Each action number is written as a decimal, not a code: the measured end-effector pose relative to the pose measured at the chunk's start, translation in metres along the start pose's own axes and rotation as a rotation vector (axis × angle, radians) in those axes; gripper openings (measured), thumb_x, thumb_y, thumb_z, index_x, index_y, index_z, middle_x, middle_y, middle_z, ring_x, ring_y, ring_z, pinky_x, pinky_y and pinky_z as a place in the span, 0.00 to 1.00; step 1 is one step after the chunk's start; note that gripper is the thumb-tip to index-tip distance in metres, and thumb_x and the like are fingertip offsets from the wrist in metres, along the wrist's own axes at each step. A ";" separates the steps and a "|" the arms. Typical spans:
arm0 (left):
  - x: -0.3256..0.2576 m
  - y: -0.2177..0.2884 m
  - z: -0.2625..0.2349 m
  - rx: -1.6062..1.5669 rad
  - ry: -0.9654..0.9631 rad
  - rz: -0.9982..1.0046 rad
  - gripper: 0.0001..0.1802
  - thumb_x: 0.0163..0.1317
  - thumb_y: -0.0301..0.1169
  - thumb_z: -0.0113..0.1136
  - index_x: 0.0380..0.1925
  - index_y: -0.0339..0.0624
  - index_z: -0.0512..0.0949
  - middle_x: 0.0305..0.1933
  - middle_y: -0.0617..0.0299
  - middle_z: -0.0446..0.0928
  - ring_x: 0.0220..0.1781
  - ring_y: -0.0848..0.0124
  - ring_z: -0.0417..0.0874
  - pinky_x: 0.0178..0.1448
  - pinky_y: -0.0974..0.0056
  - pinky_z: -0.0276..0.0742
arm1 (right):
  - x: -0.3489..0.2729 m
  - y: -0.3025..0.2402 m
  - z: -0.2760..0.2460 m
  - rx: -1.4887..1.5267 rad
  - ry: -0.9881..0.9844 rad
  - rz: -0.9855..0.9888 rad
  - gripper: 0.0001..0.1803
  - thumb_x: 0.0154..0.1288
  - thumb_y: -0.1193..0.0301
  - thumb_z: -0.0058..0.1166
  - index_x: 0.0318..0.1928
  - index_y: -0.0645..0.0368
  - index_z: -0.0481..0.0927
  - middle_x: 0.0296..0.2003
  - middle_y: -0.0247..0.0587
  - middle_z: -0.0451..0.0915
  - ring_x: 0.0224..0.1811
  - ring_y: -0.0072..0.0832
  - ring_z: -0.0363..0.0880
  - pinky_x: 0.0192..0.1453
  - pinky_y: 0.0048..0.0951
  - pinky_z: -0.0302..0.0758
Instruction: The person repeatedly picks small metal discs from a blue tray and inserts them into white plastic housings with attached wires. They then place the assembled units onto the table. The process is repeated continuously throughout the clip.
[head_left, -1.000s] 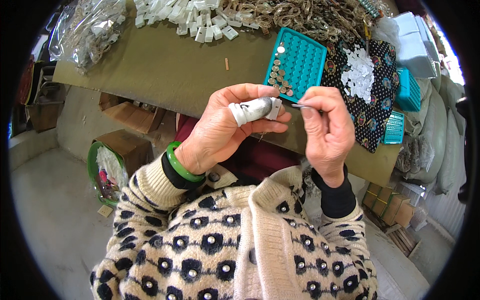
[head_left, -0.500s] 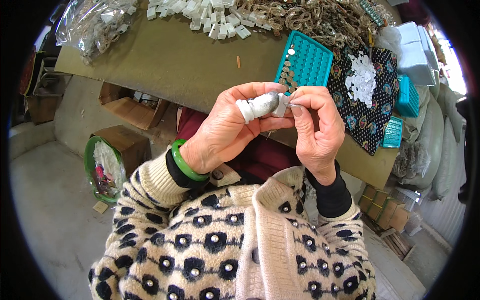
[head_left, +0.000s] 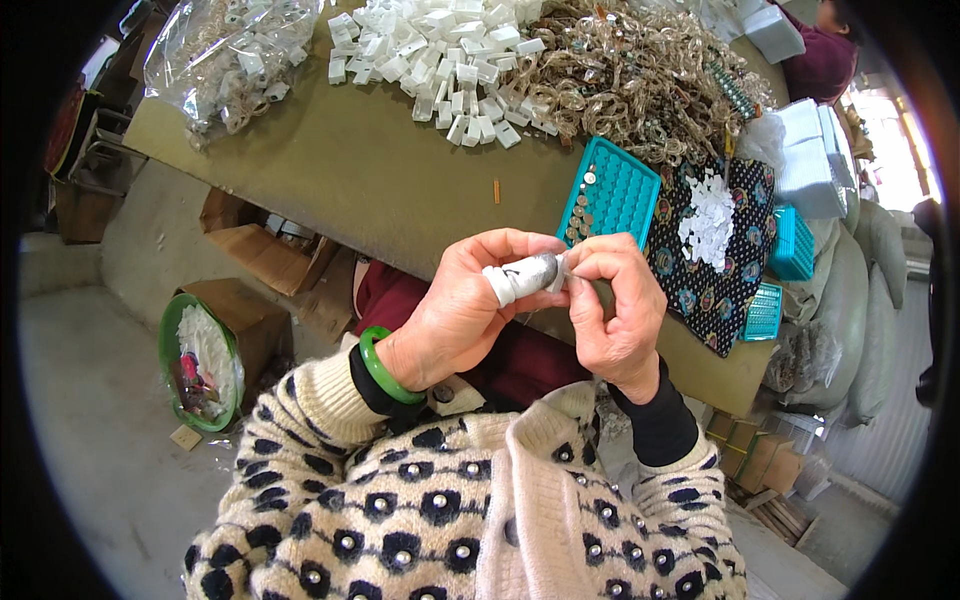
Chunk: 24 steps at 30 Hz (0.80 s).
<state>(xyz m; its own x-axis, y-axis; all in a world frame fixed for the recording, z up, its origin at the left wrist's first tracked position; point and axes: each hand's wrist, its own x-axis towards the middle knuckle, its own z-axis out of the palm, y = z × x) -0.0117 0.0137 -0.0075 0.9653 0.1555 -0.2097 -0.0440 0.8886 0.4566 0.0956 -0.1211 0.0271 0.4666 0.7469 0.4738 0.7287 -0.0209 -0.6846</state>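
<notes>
I am watching through a single wide fisheye, the left of two worn side by side on the person's head. It looks down and forward from above the chest: the patterned knit cardigan [head_left: 430,540] fills the bottom of my view, near the lens, while the left hand [head_left: 445,320] and right hand [head_left: 620,325] sit around the middle. The olive tabletop [head_left: 400,170] stretches away toward the top, farther from me. Grey floor [head_left: 90,400] shows at lower left, and straight edges bend toward the dark, rounded border.
</notes>
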 end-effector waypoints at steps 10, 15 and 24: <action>0.003 0.012 -0.008 0.008 -0.024 0.070 0.11 0.69 0.28 0.57 0.49 0.37 0.77 0.47 0.54 0.82 0.47 0.62 0.86 0.49 0.61 0.86 | 0.049 0.005 -0.011 0.110 -0.287 0.113 0.07 0.56 0.84 0.55 0.35 0.63 0.75 0.30 0.44 0.75 0.30 0.37 0.77 0.34 0.33 0.75; 0.011 0.018 -0.013 -0.053 0.008 -0.006 0.12 0.70 0.28 0.55 0.51 0.37 0.76 0.49 0.47 0.81 0.44 0.55 0.88 0.43 0.60 0.89 | 0.090 0.042 0.005 -0.354 -0.071 -0.128 0.05 0.58 0.79 0.58 0.34 0.61 0.75 0.31 0.42 0.73 0.31 0.39 0.76 0.33 0.36 0.73; 0.014 0.018 -0.016 0.058 0.085 -0.025 0.11 0.70 0.27 0.56 0.50 0.37 0.76 0.45 0.46 0.82 0.40 0.58 0.88 0.38 0.64 0.88 | 0.125 0.081 0.003 -0.465 0.029 -0.081 0.04 0.63 0.75 0.58 0.32 0.60 0.77 0.30 0.39 0.75 0.27 0.31 0.76 0.31 0.32 0.73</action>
<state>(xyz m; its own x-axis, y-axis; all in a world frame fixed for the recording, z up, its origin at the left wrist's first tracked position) -0.0037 0.0388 -0.0164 0.9406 0.1713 -0.2930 -0.0024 0.8666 0.4991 0.2113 -0.0278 0.0297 0.4078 0.7394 0.5357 0.9075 -0.2635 -0.3272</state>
